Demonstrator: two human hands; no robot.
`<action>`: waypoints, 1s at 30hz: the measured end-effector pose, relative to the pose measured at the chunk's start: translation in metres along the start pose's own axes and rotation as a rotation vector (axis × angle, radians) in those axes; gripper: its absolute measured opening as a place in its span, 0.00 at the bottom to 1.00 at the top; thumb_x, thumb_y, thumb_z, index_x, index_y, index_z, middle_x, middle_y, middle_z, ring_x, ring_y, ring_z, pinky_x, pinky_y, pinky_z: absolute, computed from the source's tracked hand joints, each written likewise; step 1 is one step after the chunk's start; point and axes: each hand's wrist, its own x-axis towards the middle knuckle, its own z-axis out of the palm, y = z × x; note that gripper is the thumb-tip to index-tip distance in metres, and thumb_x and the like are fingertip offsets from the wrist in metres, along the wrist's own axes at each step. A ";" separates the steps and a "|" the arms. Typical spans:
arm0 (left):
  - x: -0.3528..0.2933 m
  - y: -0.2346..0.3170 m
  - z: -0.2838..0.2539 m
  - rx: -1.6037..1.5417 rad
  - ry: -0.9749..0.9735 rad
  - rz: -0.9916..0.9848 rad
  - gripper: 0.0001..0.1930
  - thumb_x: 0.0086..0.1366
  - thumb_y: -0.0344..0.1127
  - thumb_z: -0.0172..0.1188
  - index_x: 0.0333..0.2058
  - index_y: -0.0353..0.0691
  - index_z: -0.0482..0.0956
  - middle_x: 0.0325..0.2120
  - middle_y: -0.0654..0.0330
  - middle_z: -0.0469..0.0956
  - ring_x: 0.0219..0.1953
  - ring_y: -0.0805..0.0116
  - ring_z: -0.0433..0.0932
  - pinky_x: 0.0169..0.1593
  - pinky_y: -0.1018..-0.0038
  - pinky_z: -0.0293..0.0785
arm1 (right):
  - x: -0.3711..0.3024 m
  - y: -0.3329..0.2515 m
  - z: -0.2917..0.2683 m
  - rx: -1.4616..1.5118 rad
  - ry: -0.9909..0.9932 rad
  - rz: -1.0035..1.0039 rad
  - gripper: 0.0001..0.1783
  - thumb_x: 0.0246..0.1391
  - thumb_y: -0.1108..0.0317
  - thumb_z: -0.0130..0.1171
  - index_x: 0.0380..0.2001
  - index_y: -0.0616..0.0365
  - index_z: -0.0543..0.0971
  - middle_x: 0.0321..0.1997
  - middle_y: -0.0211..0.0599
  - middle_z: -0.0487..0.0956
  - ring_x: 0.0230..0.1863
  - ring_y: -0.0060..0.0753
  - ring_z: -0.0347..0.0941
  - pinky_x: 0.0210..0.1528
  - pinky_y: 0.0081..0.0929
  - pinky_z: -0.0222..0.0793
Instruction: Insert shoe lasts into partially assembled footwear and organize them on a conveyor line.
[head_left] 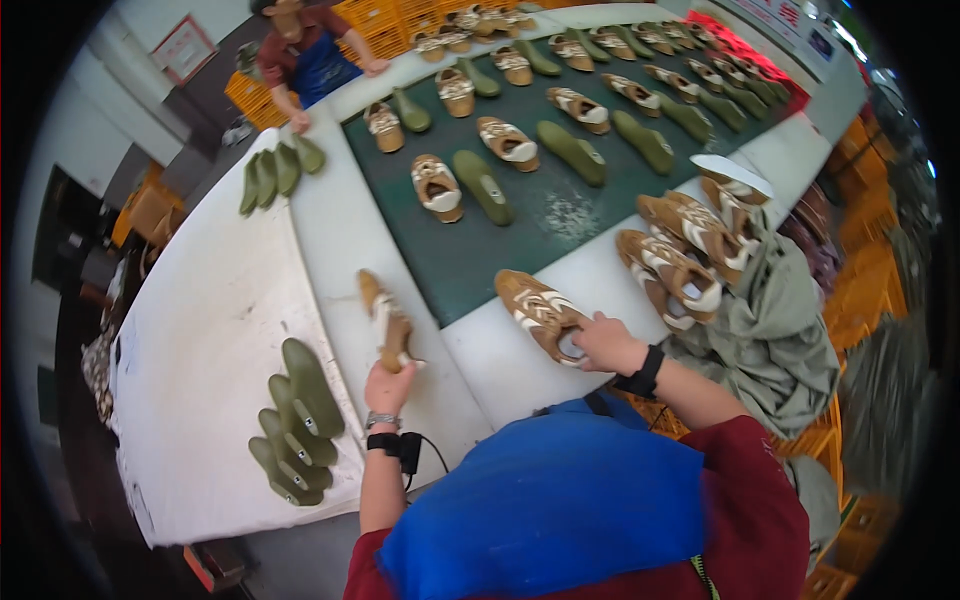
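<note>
My left hand (390, 386) is closed on the heel end of a tan sneaker (384, 312) with white stripes, turned on its side over the white ledge. My right hand (612, 345) grips a matching sneaker (535, 305) at its opening, fingertips partly hidden inside; its toe points away to the left. Beside my left hand, several green shoe lasts (312, 385) lie in a row on the white cloth-covered table (225, 300). More tan sneakers (680, 240) are grouped to the right of my right hand.
Ahead, a dark green conveyor belt (420, 262) carries rows of sneakers and green lasts (482, 188). Another person (300, 55) stands at the far left, near more lasts (285, 170). Grey-green cloth (765, 330) drapes over orange crates (865, 290) at right.
</note>
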 end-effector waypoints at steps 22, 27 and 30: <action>-0.048 -0.016 -0.019 0.038 -0.507 0.408 0.24 0.56 0.54 0.52 0.30 0.34 0.78 0.23 0.54 0.77 0.25 0.70 0.76 0.31 0.74 0.71 | 0.029 -0.103 -0.001 0.068 0.160 -0.003 0.15 0.36 0.64 0.60 0.33 0.51 0.76 0.31 0.37 0.76 0.36 0.42 0.72 0.38 0.36 0.69; -0.076 -0.067 -0.063 -1.145 -0.444 0.179 0.16 0.59 0.25 0.49 0.47 0.33 0.65 0.44 0.53 0.71 0.41 0.66 0.75 0.46 0.75 0.72 | 0.054 -0.163 -0.043 0.172 0.212 -0.335 0.13 0.45 0.64 0.56 0.36 0.55 0.76 0.30 0.42 0.76 0.35 0.44 0.73 0.38 0.37 0.68; -0.098 -0.108 -0.087 -1.370 -0.176 0.034 0.14 0.57 0.22 0.48 0.44 0.33 0.65 0.41 0.50 0.73 0.42 0.65 0.75 0.48 0.75 0.72 | 0.078 -0.205 -0.046 0.201 0.076 -0.534 0.13 0.46 0.64 0.56 0.37 0.55 0.76 0.30 0.42 0.76 0.36 0.45 0.73 0.38 0.37 0.68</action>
